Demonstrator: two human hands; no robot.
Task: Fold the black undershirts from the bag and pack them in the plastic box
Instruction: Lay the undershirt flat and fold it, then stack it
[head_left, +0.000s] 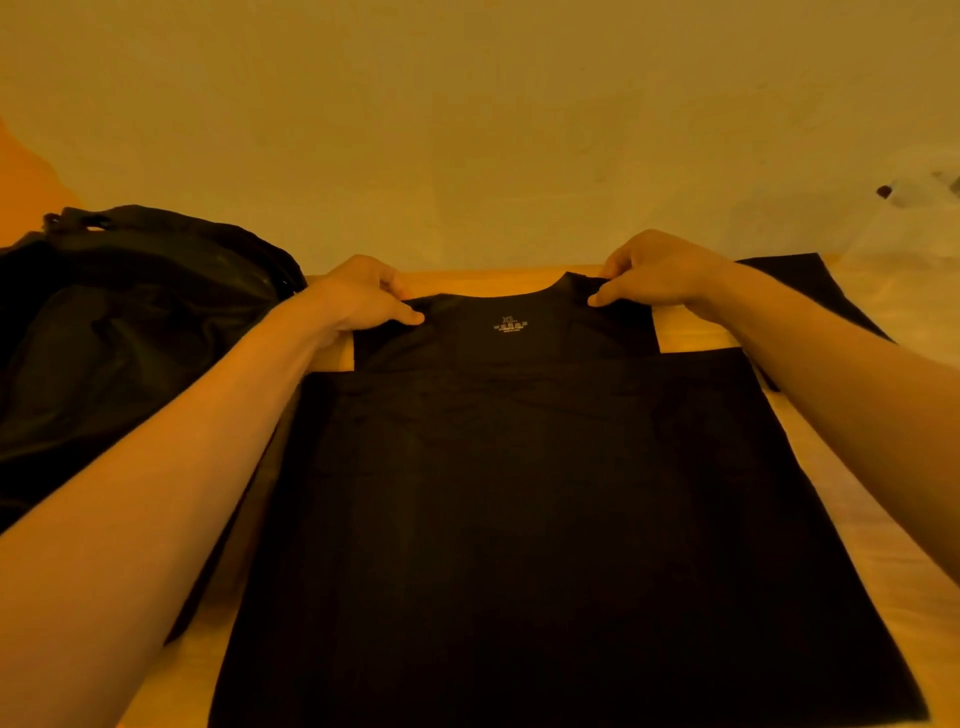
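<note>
Your undershirt (545, 493) lies flat on the table (930, 634) right in front of you. Its neck points away from you and its hem runs out of view at the bottom edge. It takes up most of the tabletop between your forearms. A small pale size label (510, 326) shows just inside the neckline; the top mark reads XL, and the lines under it are too small to read.

Both your hands are at the far end of the garment, one on each shoulder strap, either side of the neck opening. Your left hand (358, 296) pinches the left strap, with the thumb lying on top of the cloth and pointing toward the label, and the fingers curled over the far edge. Your right hand (654, 270) holds the right strap in the same way, thumb on top and pointing inward, fingers tucked behind the edge. The right strap sits slightly raised at your fingertips; the rest of the cloth is down on the table.

The black bag (130, 322) sits slumped at your left, touching your left forearm and reaching the far left corner of the table. More black cloth (800, 291) shows beyond your right forearm, flat on the table; you cannot tell whether it is part of the same garment. A pale, blurred plastic shape (919, 208) stands at the far right edge, and whether it is the box is not clear. A plain wall (467, 130) rises behind the table.
</note>
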